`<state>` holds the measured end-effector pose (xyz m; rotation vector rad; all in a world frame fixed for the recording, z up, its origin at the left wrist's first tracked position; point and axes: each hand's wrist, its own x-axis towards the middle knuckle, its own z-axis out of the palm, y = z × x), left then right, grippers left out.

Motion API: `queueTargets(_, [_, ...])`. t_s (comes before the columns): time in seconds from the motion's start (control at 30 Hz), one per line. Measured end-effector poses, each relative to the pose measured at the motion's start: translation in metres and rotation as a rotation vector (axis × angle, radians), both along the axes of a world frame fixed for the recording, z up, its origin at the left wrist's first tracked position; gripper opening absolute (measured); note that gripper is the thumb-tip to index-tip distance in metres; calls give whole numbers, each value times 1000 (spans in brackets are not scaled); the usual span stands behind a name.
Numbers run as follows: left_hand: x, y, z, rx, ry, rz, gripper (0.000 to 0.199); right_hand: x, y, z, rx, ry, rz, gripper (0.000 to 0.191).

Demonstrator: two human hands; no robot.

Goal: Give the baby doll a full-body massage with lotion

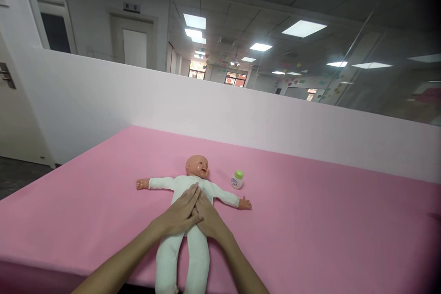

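Both forearms [126, 259] are extended; left hand [179, 215] and right hand [209, 218], flat and empty, are laid on the front of a doll [179, 187], supine on the pink table [310, 220]. Stroking or pressing seems in hand; even contact seems needed next.

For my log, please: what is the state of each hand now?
Left hand: open, resting on the doll, nothing visibly held.
Right hand: open, also resting on the doll.

Glaring white lights [304, 28] on a dim ceiling [237, 14], black vignetting in the upper right corner
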<state>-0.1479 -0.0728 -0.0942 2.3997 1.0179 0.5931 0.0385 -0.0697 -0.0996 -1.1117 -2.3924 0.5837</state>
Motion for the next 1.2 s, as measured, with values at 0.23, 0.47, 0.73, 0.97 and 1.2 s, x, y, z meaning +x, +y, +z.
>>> queueTargets(0.23, [25, 42, -18, 16, -51, 208, 80, -3, 37, -13, 75, 36, -226, 64])
queueTargets(0.47, [17, 64, -34, -53, -57, 385, 92, 2, 46, -26, 49, 85, -332, 65])
queueTargets(0.73, [-17, 45, -42, -249, -80, 341, 100, 21, 22, -37, -136, 208, -426, 81])
queueTargets(0.97, [-29, 2, -24, -262, 30, 190, 92, 22, -15, -19, -211, 147, -315, 78])
queueTargets(1.2, [1, -11, -10, 24, 9, 17, 86, 10, -18, -1, -90, 65, -83, 66])
